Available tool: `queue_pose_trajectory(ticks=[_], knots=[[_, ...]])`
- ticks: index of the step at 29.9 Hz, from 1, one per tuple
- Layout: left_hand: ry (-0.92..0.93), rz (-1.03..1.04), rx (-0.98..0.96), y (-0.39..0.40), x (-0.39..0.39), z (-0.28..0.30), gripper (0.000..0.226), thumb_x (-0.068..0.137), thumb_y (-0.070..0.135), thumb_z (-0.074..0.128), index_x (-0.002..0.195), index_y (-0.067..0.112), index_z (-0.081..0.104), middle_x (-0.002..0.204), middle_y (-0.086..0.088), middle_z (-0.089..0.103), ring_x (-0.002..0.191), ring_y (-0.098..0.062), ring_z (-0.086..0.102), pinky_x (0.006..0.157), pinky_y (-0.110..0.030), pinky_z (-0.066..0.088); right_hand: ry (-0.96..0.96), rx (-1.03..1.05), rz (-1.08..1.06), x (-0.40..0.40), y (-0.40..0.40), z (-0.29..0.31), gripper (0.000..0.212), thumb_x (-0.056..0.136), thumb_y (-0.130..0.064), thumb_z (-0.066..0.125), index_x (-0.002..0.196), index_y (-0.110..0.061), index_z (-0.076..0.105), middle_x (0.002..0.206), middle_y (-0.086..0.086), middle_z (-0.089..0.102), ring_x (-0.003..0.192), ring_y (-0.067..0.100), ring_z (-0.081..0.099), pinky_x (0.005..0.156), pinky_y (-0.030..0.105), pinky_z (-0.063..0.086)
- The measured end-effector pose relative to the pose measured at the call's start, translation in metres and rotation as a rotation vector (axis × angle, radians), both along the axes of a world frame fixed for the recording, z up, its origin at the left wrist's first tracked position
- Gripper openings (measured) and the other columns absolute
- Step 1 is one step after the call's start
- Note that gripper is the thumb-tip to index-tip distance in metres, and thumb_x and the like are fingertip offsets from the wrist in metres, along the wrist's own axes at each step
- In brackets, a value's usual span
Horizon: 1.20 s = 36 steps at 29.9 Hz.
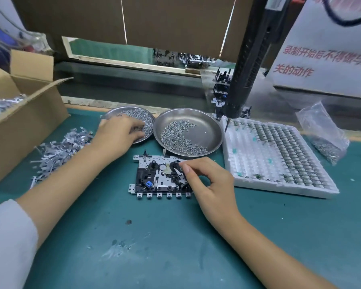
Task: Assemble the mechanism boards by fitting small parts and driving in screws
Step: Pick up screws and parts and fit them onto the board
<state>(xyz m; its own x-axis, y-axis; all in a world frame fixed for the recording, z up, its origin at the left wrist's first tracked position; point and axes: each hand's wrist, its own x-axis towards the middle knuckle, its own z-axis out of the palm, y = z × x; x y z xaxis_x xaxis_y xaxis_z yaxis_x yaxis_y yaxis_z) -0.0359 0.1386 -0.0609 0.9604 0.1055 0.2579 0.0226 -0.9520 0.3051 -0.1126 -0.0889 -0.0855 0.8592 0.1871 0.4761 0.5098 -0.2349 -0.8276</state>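
Note:
A mechanism board (154, 178) of metal and black plastic, with a blue part, lies on the green mat in front of me. My right hand (208, 182) rests at the board's right side, thumb and fingertips pinching a small part against it near a thin metal lever. My left hand (119, 132) reaches into the left steel dish (149, 116), fingers spread among the small screws; whether it holds one is hidden. The right steel dish (213, 130) holds a crescent of screws. A black powered screwdriver (246, 76) hangs above the tray, bit pointing down.
A white foam tray (258, 163) with rows of small parts sits to the right. A pile of metal strips (58, 151) lies left of the board, beside an open cardboard box (23, 126). A plastic bag of screws (325, 138) lies far right. More boards are stacked behind the dishes.

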Motion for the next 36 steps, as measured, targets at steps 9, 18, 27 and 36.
queue_pose_trajectory(ticks=[9, 18, 27, 36], knots=[[-0.217, 0.079, 0.128, -0.006, 0.001, -0.005, 0.015, 0.089, 0.032, 0.063, 0.096, 0.026, 0.074, 0.096, -0.003, 0.07, 0.096, -0.027, 0.058, 0.082, -0.035, 0.02, -0.005, 0.001, 0.023, 0.002, -0.001, -0.001, 0.01, 0.088, -0.003, 0.064, 0.087, -0.008, 0.074, 0.081, -0.001, 0.066, 0.075, 0.005, 0.059, 0.068, 0.018, 0.046], [-0.234, 0.096, 0.045, -0.01, -0.009, -0.002, 0.014, 0.096, 0.028, 0.052, 0.097, 0.019, 0.064, 0.094, -0.002, 0.067, 0.095, -0.027, 0.055, 0.09, -0.036, 0.025, -0.01, 0.007, 0.015, 0.002, -0.001, 0.0, 0.01, 0.087, -0.008, 0.064, 0.085, -0.006, 0.074, 0.079, 0.0, 0.066, 0.073, 0.01, 0.059, 0.066, 0.023, 0.047], [-0.325, -0.083, -0.642, -0.04, -0.071, -0.002, 0.011, 0.091, 0.017, 0.061, 0.097, 0.024, 0.066, 0.087, 0.017, 0.064, 0.076, 0.009, 0.058, 0.07, 0.0, 0.038, -0.114, -0.055, -0.04, 0.005, -0.001, 0.001, 0.014, 0.087, -0.007, 0.061, 0.094, -0.007, 0.073, 0.089, -0.004, 0.066, 0.084, 0.003, 0.061, 0.075, 0.016, 0.048], [-0.35, -0.12, -0.907, -0.056, -0.079, -0.014, 0.016, 0.083, 0.021, 0.069, 0.085, 0.037, 0.068, 0.084, 0.018, 0.07, 0.075, 0.0, 0.064, 0.074, -0.016, 0.05, 0.055, -0.821, -0.153, 0.077, 0.006, 0.039, 0.04, 0.089, -0.005, 0.057, 0.129, -0.011, 0.057, 0.125, 0.01, 0.06, 0.114, 0.026, 0.055, 0.096, 0.031, 0.042]])
